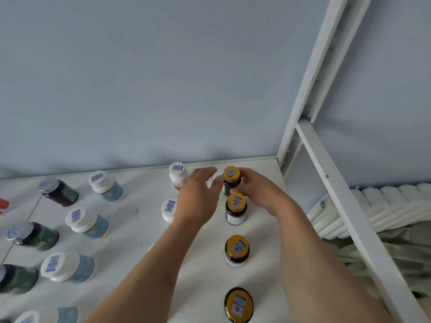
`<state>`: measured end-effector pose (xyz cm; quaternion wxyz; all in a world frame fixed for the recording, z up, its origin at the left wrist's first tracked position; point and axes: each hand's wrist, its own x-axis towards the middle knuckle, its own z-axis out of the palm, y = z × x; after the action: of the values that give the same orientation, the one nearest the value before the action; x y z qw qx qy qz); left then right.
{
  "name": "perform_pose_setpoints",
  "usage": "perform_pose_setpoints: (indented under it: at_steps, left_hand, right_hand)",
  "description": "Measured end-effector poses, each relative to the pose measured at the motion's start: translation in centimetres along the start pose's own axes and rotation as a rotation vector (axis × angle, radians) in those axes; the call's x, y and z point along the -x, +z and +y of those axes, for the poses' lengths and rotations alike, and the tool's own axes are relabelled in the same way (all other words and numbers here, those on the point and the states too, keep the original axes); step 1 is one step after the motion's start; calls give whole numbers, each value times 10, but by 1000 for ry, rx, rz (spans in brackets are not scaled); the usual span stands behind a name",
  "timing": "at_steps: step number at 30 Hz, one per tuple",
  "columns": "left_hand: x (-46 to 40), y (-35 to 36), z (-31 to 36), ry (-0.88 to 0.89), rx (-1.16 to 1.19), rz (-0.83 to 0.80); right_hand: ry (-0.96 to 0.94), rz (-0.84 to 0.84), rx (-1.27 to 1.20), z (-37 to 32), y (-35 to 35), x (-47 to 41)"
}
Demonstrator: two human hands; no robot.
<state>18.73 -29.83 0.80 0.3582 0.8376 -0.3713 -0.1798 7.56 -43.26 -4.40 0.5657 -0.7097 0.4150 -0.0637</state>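
Both hands at rearmost dark brown glass jar with yellow cap (231, 180), upright near back right corner of white tabletop (130, 220).
Grasped in grip of right hand (258, 192): fingers curled round cap's right side, thumb on front of body. Grip of left hand (198, 197) released, fingers straight and spread just left of jar; cannot tell contact, blurred. Heads a column of four alike, next yellow-capped jar (236, 209) just in front. White plastic bottle (178, 177) just behind left hand, second white-capped bottle (169, 209) partly hidden by left wrist. Blue-labelled white-capped bottles (87, 223) and dark green silver-capped bottles (59, 192) well apart to the left. White metal frame (326, 178) past tabletop's right edge.
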Motion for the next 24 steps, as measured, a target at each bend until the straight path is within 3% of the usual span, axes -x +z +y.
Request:
perform_pose_setpoints:
  at_steps: [6,13,15,19,24]
  left_hand:
    - [-16,-1,9,-170,294,-108]
    - [-18,-7,30,-28,539,-247]
    - [-17,-10,32,-29,587,-246]
    - [-11,-21,28,-43,763,-360]
    - [1,-23,34,-50,815,-374]
  right_hand:
    - [-61,78,-61,-5,2,-6]
    - [-273,331,-73,-43,1,48]
    - [-304,325,-18,-44,4,63]
    - [-258,156,-110,-34,-1,92]
    - [-238,363,-28,-32,18,98]
